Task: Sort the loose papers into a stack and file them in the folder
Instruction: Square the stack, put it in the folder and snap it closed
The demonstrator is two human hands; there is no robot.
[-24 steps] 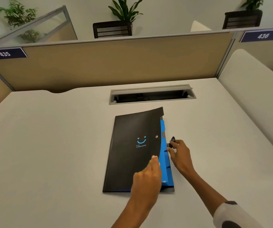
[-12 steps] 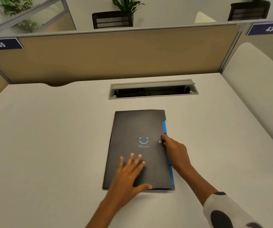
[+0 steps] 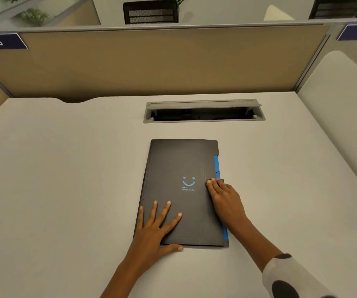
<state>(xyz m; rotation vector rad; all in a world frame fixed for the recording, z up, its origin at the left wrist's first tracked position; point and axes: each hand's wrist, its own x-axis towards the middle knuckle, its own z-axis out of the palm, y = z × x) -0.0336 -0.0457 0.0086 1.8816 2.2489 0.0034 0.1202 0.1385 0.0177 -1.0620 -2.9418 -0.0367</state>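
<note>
A black folder point(image 3: 179, 164) with a blue smile mark lies closed and flat in the middle of the white desk point(image 3: 55, 179). Blue tabs point(image 3: 216, 163) stick out along its right edge. No loose papers are visible. My left hand point(image 3: 159, 224) lies flat, fingers spread, on the folder's lower left corner, thumb along the near edge. My right hand point(image 3: 223, 195) rests on the folder's right edge, fingertips pressing on the small flap at the clasp.
A grey cable tray point(image 3: 203, 110) with its lid up is set into the desk behind the folder. A tan partition point(image 3: 151, 61) closes the back, with number plates at both ends. A white padded divider point(image 3: 341, 108) runs along the right.
The folder's cover, lifted a second ago, now lies shut. My left hand moved from its right edge to press flat on the lower left corner. My right hand now presses the clasp flap.
</note>
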